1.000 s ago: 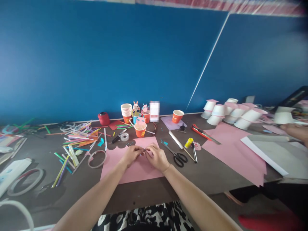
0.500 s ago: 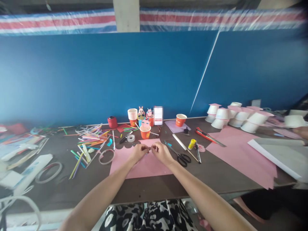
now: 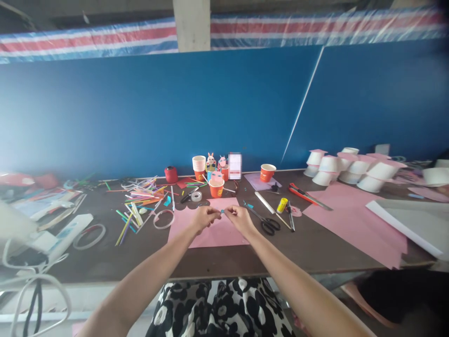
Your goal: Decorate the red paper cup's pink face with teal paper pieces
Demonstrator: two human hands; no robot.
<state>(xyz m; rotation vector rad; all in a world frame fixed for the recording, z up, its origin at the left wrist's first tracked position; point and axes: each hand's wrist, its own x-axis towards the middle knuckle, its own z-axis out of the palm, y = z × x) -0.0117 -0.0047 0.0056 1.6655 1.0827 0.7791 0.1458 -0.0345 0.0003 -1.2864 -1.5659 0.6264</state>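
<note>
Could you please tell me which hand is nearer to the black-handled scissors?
Right. The right hand is just left of the scissors; the left hand is farther left, beyond the right one.

Smooth, matt pink paper [image 3: 196, 236] covers part of a dark, dull-finished tabletop [image 3: 168, 269], while the blue scrap [image 3: 222, 211] above it is too small for its material to be told. Plastic-looking straws [image 3: 125, 229], smooth-sided orange paper cup [image 3: 268, 175] and plain matt white cups [image 3: 325, 176] share the surface with scissors [image 3: 269, 228] with smooth black plastic-looking handles, and a cutter [image 3: 298, 191] of red plastic and grey metal. Printed cloth [image 3: 220, 311] drapes in soft folds; behind, a smooth blue panel [image 3: 157, 107] meets glossy, wrinkled plastic sheeting [image 3: 87, 40].
</note>
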